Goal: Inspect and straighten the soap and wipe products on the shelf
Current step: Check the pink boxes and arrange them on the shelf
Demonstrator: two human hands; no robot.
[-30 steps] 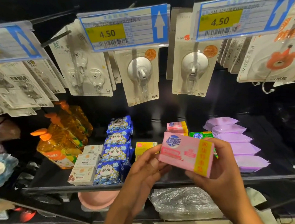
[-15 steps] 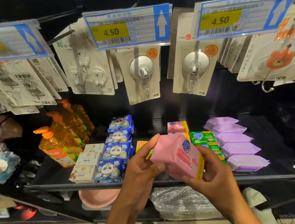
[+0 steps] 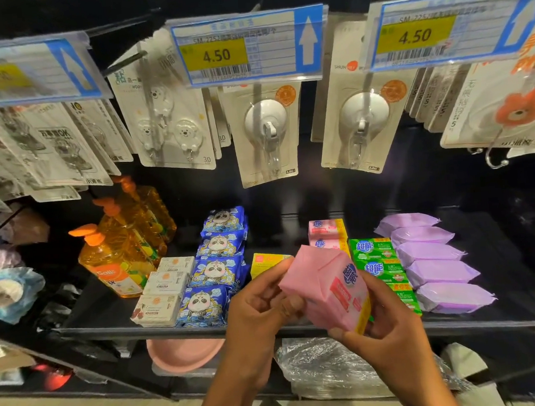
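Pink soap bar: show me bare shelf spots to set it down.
Bare black shelf shows between the blue panda wipe packs and the pink soap boxes, behind the yellow box; more right of the purple wipe packs. Crowded: green soap boxes beside them.

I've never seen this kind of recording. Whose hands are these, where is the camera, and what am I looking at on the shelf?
There is no robot here. A person wears one wide-angle camera on the head, looking forward and down, so the arms reach in from the bottom of the picture. The left hand and the right hand both grip a pink soap pack, held tilted in front of the shelf. On the shelf, from left to right, are orange pump bottles, white soap boxes, blue panda packs, a yellow box, more pink soap, green soap and purple soft packs. Above them hang carded hooks under price tags reading 4.50.
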